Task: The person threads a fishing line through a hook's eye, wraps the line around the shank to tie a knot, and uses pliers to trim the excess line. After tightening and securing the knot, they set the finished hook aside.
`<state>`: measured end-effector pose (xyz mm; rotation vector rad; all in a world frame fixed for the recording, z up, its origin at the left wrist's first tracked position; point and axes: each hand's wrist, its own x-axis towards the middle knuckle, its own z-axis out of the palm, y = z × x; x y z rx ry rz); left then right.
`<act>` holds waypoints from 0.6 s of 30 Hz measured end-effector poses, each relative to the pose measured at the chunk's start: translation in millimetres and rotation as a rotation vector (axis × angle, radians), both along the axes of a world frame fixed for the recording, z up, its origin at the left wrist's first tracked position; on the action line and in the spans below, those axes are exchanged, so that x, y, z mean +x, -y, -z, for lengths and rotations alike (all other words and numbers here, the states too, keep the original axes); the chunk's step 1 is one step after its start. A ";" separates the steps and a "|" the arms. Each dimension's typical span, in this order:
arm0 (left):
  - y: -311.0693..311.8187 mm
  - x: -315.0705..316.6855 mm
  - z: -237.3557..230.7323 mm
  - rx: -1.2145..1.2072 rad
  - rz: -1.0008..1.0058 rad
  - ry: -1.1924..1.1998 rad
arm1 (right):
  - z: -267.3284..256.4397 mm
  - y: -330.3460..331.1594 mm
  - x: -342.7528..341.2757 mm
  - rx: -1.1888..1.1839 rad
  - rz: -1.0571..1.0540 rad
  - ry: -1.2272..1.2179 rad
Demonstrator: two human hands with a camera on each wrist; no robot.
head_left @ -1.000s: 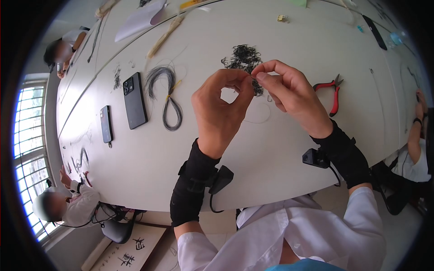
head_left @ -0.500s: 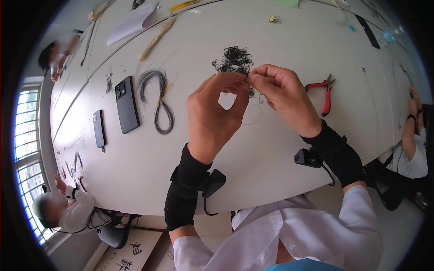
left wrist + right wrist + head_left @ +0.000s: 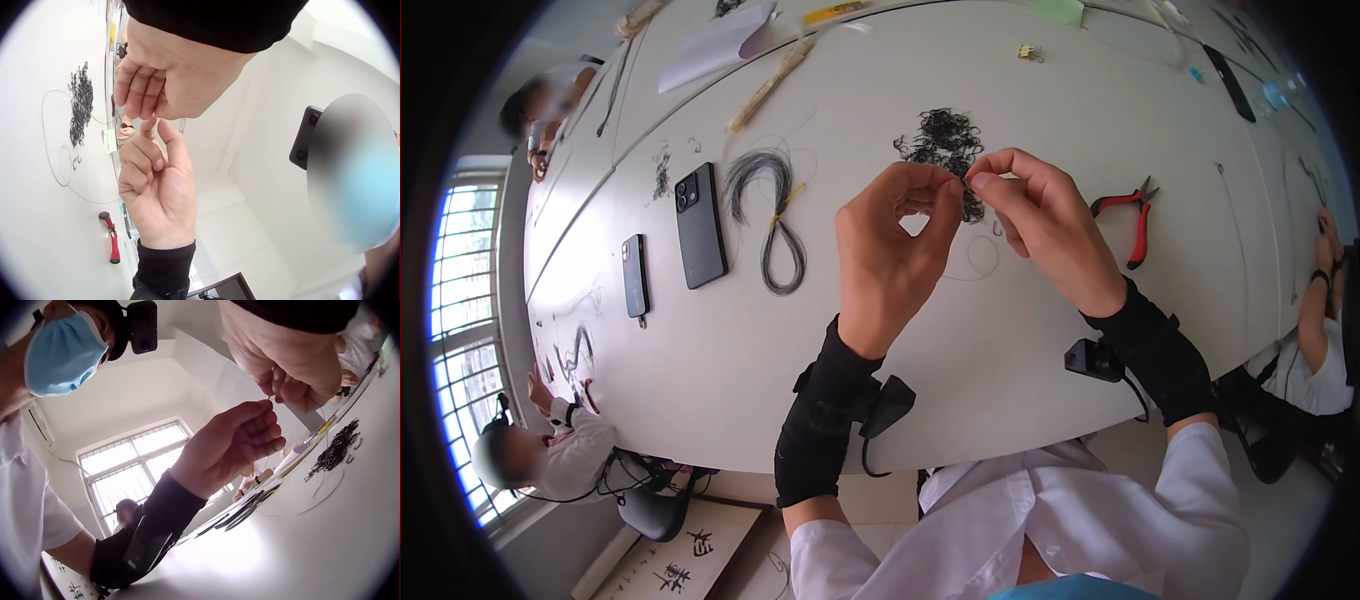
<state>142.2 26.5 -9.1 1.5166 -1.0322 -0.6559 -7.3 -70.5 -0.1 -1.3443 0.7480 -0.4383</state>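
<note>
Fingertip to fingertip, both hands meet over the table in front of a pile of black fish hooks (image 3: pixel 945 135). My left hand (image 3: pixel 895 255) pinches a tiny thin piece between thumb and forefinger, apparently a fish hook; the fingertips hide most of it. My right hand (image 3: pixel 1055 225) pinches at the same spot with thumb and forefinger, its other fingers curled in. Thin fishing line (image 3: pixel 44 125) hangs from the hands and loops over the tabletop beside the pile. A couple of single hooks (image 3: pixel 77 163) lie just apart from the pile.
Red-handled pliers (image 3: pixel 1141 235) lie right of the hands. To the left are a tied bundle of grey strands (image 3: pixel 798 265), a large phone (image 3: pixel 700 230) and a smaller phone (image 3: pixel 635 278). Farther back lie a pale bundle (image 3: pixel 770 88), paper (image 3: pixel 715 45) and a binder clip (image 3: pixel 1029 53). Other people sit around.
The head view swung slightly and came back. Both hands stay joined at the fingertips near the pile, with only small finger shifts.
</note>
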 end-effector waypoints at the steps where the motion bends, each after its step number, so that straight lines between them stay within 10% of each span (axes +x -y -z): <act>1: -0.1 0.5 -0.3 0.008 0.003 -0.035 | 0.2 -1.0 0.3 0.001 0.000 -0.005; 10: -0.2 0.6 -2.3 0.028 -0.009 -0.169 | -3.1 -7.2 4.8 -0.090 0.004 -0.033; 18: 1.1 1.0 5.1 -0.062 -0.063 0.213 | -4.1 -11.9 0.0 -0.556 0.007 -0.120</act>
